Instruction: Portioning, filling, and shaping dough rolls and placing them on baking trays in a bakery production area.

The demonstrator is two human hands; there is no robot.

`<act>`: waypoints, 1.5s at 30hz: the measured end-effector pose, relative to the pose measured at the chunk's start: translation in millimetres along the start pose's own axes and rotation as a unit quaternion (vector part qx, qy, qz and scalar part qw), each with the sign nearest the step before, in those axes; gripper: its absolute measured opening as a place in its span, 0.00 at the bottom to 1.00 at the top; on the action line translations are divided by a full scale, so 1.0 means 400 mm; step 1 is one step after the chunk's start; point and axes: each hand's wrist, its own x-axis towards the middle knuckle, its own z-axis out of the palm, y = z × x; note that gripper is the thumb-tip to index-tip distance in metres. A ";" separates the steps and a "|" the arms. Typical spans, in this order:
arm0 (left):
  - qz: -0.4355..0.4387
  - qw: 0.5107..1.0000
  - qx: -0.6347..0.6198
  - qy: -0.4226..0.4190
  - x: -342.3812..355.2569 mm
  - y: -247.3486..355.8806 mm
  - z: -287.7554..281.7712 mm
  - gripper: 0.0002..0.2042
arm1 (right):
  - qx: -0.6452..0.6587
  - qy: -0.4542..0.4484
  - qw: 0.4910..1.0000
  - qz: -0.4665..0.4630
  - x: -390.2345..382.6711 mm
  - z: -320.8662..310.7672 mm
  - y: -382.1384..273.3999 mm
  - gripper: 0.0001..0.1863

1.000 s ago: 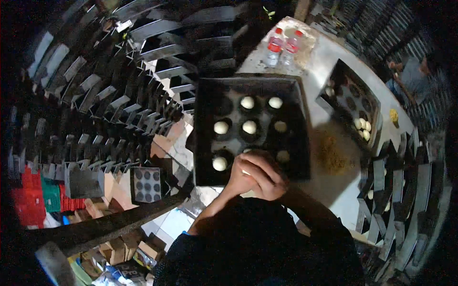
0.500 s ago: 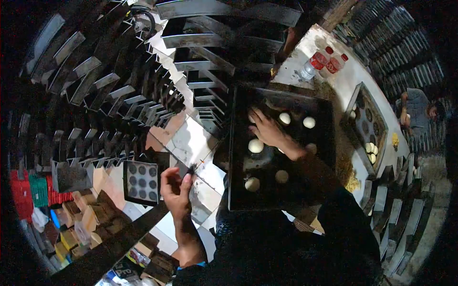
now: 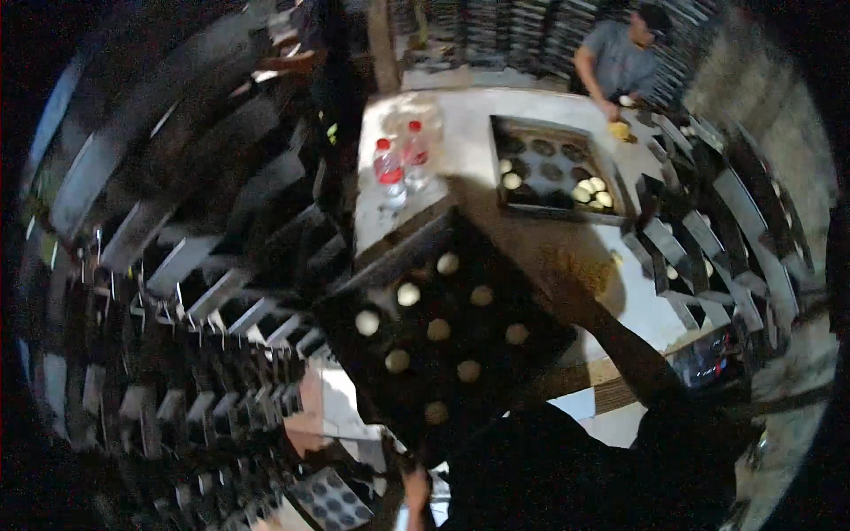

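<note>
A square dark tray point(image 3: 491, 261) with several pale round dough balls point(image 3: 407, 294) sits tilted diagonally in front of me, overlapping the near edge of the white table point(image 3: 660, 310). My left hand point(image 3: 416, 478) grips its lower left corner, fingers partly hidden under it. At the tray's right edge, my right hand point(image 3: 567, 283) is in shadow and blurred, so its grip is unclear. Beside that hand lie yellow crumbs point(image 3: 600, 276). A second tray point(image 3: 544, 173) with round wells and several pale balls lies beyond, to the right of two red-capped bottles point(image 3: 414, 146).
A co-worker point(image 3: 620, 66) in grey stands across the table by a yellow lump point(image 3: 620, 130); another person point(image 3: 332, 62) is at top left. Stacked metal trays point(image 3: 204, 265) crowd the left, more stacks point(image 3: 695, 230) the right. A tray with round wells point(image 3: 332, 496) lies low left.
My hands have separated and moved to the tray's sides; the tray has turned diagonally. My view has swung toward the table and co-worker, bringing another person into sight.
</note>
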 end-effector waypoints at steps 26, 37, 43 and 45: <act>0.202 0.637 -0.559 0.490 0.047 1.387 -0.675 0.23 | 0.475 0.376 0.794 0.050 -0.857 -0.780 0.670 0.34; 0.273 0.708 -0.651 -0.017 0.252 2.191 -0.667 0.25 | 0.329 0.568 0.711 0.251 -1.221 -0.854 0.906 0.25; 0.340 0.729 -0.574 -0.157 0.401 2.441 -0.625 0.23 | 0.369 0.561 0.662 0.332 -1.251 -0.836 0.989 0.19; 0.334 0.758 -0.537 -0.160 0.409 2.478 -0.615 0.25 | 0.365 0.553 0.650 0.371 -1.267 -0.817 1.009 0.19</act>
